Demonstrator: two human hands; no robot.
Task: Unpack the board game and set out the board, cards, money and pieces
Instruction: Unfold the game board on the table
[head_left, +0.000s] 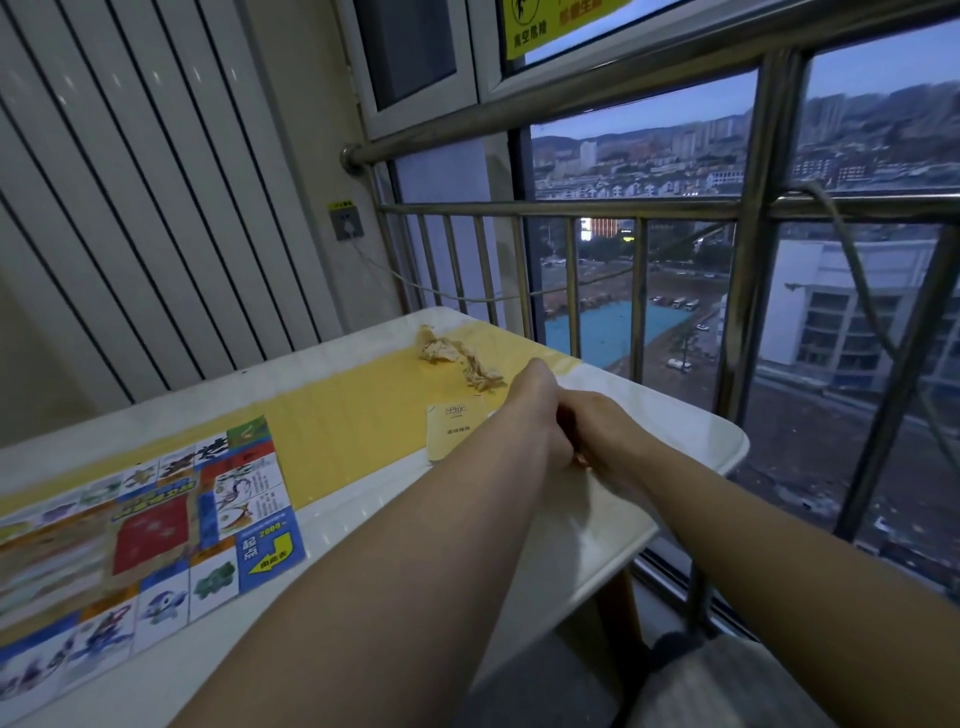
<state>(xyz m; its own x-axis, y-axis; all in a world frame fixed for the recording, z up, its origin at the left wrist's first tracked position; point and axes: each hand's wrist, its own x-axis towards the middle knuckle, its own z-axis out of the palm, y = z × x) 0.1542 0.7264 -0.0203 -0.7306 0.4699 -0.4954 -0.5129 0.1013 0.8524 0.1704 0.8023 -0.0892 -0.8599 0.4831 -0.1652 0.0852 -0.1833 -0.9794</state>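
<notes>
Board (156, 535) lies flat, lengthwise along table (680, 441) (partly cut off).

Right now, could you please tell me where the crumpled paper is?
In the head view, the crumpled paper lies mid-frame at the table's far end, just beyond the left hand and the yellow booklet.
</notes>
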